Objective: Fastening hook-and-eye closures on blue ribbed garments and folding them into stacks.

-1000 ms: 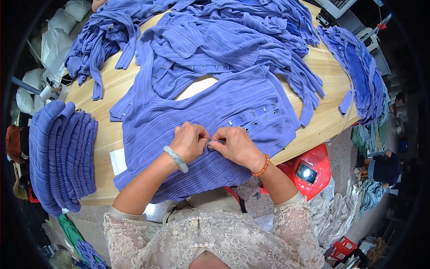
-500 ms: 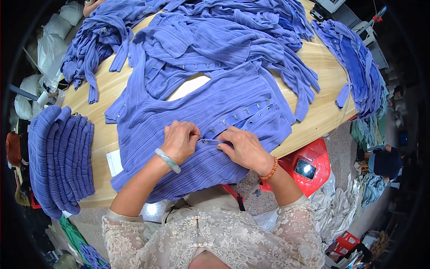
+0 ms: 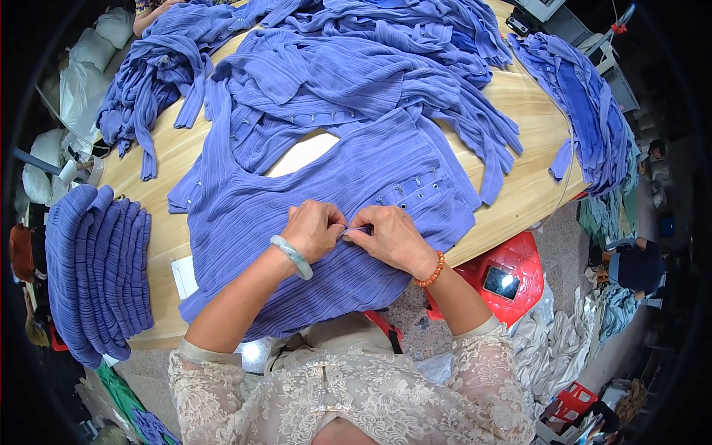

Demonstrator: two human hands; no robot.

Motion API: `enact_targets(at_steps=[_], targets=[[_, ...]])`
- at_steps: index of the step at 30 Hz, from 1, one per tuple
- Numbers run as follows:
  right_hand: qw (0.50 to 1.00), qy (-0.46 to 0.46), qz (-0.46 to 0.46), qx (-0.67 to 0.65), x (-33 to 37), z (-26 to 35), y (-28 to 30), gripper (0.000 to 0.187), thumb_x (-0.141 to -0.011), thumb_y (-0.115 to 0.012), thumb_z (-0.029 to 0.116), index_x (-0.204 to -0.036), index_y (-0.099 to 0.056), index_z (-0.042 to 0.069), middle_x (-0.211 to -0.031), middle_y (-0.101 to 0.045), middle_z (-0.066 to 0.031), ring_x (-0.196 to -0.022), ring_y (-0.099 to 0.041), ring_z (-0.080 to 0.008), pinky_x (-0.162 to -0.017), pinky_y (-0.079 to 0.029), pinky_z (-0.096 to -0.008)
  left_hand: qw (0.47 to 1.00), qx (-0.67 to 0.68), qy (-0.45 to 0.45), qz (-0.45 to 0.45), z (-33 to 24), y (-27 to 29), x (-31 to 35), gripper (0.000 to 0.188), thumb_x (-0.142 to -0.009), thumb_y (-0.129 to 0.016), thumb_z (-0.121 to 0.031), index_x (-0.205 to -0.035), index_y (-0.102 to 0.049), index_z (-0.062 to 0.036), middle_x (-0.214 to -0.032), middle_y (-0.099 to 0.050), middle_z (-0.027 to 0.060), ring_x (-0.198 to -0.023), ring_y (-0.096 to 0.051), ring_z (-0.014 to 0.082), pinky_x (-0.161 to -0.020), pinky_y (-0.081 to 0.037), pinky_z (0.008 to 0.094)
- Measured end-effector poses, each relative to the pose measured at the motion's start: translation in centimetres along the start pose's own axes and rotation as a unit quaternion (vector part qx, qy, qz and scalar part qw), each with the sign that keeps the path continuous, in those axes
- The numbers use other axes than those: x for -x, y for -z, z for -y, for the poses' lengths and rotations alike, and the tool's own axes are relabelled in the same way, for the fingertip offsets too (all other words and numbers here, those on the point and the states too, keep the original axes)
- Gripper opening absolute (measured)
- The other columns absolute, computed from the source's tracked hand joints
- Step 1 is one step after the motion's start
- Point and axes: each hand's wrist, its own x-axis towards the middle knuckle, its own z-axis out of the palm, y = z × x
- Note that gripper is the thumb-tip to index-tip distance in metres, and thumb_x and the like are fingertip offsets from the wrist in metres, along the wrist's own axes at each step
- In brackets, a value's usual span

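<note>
A ribbed blue-violet knit garment (image 3: 297,256) lies spread over the near side of the wooden table (image 3: 535,126). Both my hands meet at its middle, on the edge of its front opening. My left hand (image 3: 314,231), with a pale bangle at the wrist, pinches the fabric edge. Close against it, my right hand (image 3: 389,236), wearing an orange bead bracelet, pinches the same edge. Whatever small fastener sits between the fingertips is hidden. Right of my hands, a row of metal hooks and eyelets (image 3: 420,194) runs along the opening.
A stack of folded blue-violet garments (image 3: 100,274) stands at the left. More loose garments (image 3: 334,67) heap across the far side, and others hang over the right edge (image 3: 586,111). A phone (image 3: 502,282) rests on a red quilted seat (image 3: 519,259). Another person's arm (image 3: 152,16) shows far left.
My right hand has moved left to meet my left hand, which has shifted slightly right. The opening's edges between them have come together, and the hook that showed there is now covered.
</note>
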Motion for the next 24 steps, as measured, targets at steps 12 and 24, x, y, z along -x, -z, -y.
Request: enact_targets(at_steps=[12,24], targets=[[0.995,-0.091,0.020,0.019,0.4,0.5,0.5,0.026,-0.077,-0.079,0.026,-0.085,-0.072,0.002,-0.080,-0.071,-0.0178,-0.079,-0.069,-0.0361,-0.073,-0.054,-0.0440,0.999,0.029,0.013,0.010,-0.1,0.1,-0.1,0.013,-0.082,-0.064,-0.011,-0.084,-0.073,-0.0014,-0.068,-0.068,0.0135,-0.066,-0.065,0.0277,-0.091,-0.045,0.0435],[0.999,-0.008,-0.003,0.041,2.0,-1.5,3.5,0.016,-0.086,-0.070,0.019,-0.095,-0.071,0.006,-0.093,-0.067,-0.0128,-0.086,-0.067,-0.0351,-0.076,-0.054,-0.0438,0.996,-0.013,-0.075,-0.055,-1.8,-1.2,-1.5,0.020,-0.082,-0.070,-0.011,-0.096,-0.072,0.0032,-0.080,-0.072,0.0140,-0.067,-0.068,0.0200,-0.065,-0.053,0.0332]])
